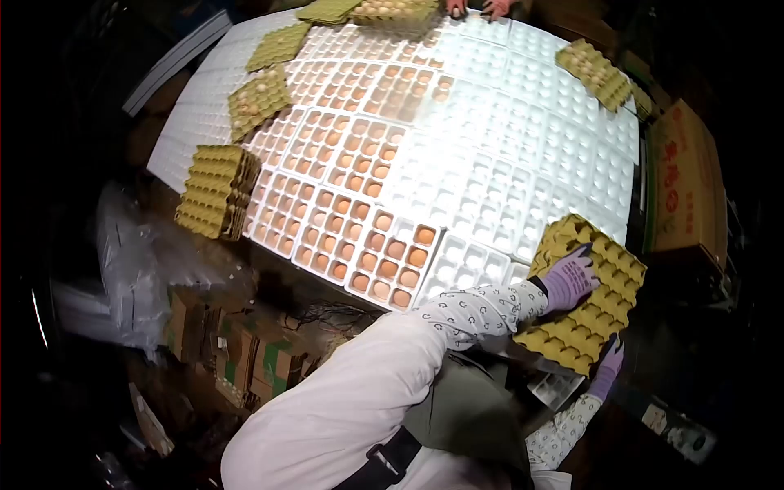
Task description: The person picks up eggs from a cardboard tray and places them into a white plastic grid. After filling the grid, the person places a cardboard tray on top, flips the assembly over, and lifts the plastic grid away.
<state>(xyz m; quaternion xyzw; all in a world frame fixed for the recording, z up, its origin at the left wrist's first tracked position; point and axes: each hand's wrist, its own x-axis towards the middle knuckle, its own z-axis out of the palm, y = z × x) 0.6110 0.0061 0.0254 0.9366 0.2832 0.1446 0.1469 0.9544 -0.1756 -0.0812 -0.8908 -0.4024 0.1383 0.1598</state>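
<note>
A yellow-brown pulp egg tray [604,298], its cups showing no eggs, is tilted at the near right corner of the table. My left hand [570,280], in a purple glove, rests on top of it with fingers curled onto its ridges. At the tray's near right edge, my right hand [606,367], also gloved, grips the rim; part of its fingers is hidden. Beside the tray, white plastic trays [461,265] line the table. Brown eggs [388,269] fill the white trays left of centre.
A stack of pulp trays [214,192] stands at the table's left edge. More pulp trays [260,100] lie farther back, some holding eggs. Another person's hands [478,8] are at the far edge. A cardboard box [688,192] stands right; folded cartons [253,359] lie below left.
</note>
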